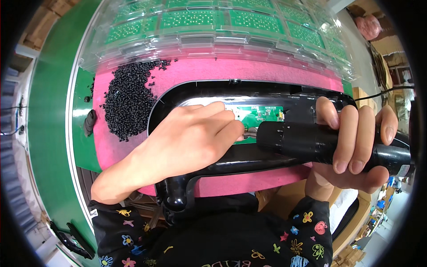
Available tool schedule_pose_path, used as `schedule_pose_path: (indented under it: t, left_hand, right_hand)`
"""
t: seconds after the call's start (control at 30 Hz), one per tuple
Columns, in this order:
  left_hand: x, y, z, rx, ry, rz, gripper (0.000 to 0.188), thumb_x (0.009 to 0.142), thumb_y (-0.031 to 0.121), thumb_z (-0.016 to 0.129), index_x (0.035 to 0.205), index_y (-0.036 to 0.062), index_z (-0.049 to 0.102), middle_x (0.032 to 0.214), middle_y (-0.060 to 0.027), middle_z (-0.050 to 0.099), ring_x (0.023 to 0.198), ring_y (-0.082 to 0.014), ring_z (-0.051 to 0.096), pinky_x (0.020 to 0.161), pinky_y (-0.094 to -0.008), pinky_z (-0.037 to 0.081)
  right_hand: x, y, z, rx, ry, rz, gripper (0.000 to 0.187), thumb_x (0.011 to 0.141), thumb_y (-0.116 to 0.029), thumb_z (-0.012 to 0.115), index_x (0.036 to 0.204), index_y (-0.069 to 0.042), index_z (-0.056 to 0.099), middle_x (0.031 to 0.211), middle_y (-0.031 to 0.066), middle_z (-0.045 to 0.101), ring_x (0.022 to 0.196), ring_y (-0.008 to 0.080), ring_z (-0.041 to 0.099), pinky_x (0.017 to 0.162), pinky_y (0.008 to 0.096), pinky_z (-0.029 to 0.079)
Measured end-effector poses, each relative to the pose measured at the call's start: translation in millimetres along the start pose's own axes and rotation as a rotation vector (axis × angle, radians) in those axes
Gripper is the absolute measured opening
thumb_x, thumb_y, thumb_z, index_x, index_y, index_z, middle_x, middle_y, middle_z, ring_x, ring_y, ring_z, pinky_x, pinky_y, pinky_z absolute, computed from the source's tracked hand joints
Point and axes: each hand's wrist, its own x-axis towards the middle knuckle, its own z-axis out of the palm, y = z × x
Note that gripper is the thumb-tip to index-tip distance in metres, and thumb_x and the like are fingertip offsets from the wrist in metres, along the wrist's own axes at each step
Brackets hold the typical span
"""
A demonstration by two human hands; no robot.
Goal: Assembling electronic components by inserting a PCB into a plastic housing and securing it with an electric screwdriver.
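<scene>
Pink mat (253,181), bare front margin, hands (191,138) (over black housing (242,156))

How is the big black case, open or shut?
The black case is open: a green board shows inside, beside the left hand and partly behind the black tool.

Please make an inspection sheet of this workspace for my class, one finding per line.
Surface: pink mat on a green table.
Work things: black housing with a green circuit board inside; black cylindrical tool above it.
Clutter: loose heap of small black pieces; clear plastic trays behind.
Hands: right hand grips the tool; left hand has its fingers at the tool's metal tip, exact hold unclear.
Cables: black cable at the right.
Surroundings: cardboard box near the right forearm.
</scene>
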Motion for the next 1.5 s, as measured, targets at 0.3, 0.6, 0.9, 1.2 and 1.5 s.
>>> schedule_pose_path:
  t: [0.3,0.6,0.9,1.2,1.5]
  left_hand:
    - [-3.2,-7.1,0.2,0.045,0.183,-0.147,0.014,0.082,0.008,0.072,0.082,0.0022,0.060,0.071,-0.0082,0.057,0.064,-0.0249,0.058,0.053,-0.0353,0.050]
    - [-2.9,0.1,-7.5,0.057,-0.023,-0.433,0.026,0.092,0.013,0.066,0.075,-0.0004,0.051,0.067,-0.0162,0.055,0.062,-0.0365,0.057,0.055,-0.0458,0.044]
    - [-12.3,-9.1,1.5,-0.008,0.086,-0.357,0.011,0.091,0.005,0.061,0.086,-0.0024,0.055,0.079,-0.0194,0.059,0.072,-0.0419,0.060,0.060,-0.0488,0.048]
    - [-16.6,-5.7,-9.4,-0.092,0.011,-0.364,0.011,0.087,0.007,0.066,0.090,-0.0022,0.062,0.081,-0.0190,0.062,0.078,-0.0411,0.063,0.065,-0.0474,0.050]
    - [-17.9,-6.5,-2.9,-0.123,0.097,-0.319,0.012,0.088,0.012,0.066,0.087,-0.0003,0.065,0.081,-0.0172,0.065,0.079,-0.0393,0.064,0.067,-0.0472,0.051]
  right_hand:
    - [0.2,0.5,-10.4,-0.330,-0.110,0.085,0.044,0.086,-0.038,0.079,0.111,-0.021,0.047,0.073,-0.0092,0.054,0.062,0.0069,0.051,0.084,0.0327,0.033]
    - [-1.1,11.4,-2.5,-0.475,-0.023,0.135,0.045,0.085,-0.041,0.079,0.110,-0.020,0.047,0.070,-0.0074,0.052,0.060,0.0084,0.050,0.083,0.0347,0.039]
    - [19.2,24.4,27.3,-0.563,0.001,0.364,0.042,0.085,-0.036,0.077,0.106,-0.015,0.047,0.068,-0.0051,0.050,0.057,0.0105,0.048,0.077,0.0321,0.039]
    - [26.9,38.5,28.9,-0.648,-0.043,0.321,0.037,0.087,-0.032,0.072,0.104,-0.011,0.046,0.066,-0.0050,0.046,0.054,0.0081,0.044,0.070,0.0294,0.038]
    - [21.6,33.5,20.3,-0.475,-0.059,0.292,0.041,0.084,-0.031,0.076,0.108,-0.012,0.048,0.067,-0.0045,0.047,0.056,0.0096,0.046,0.077,0.0318,0.042]
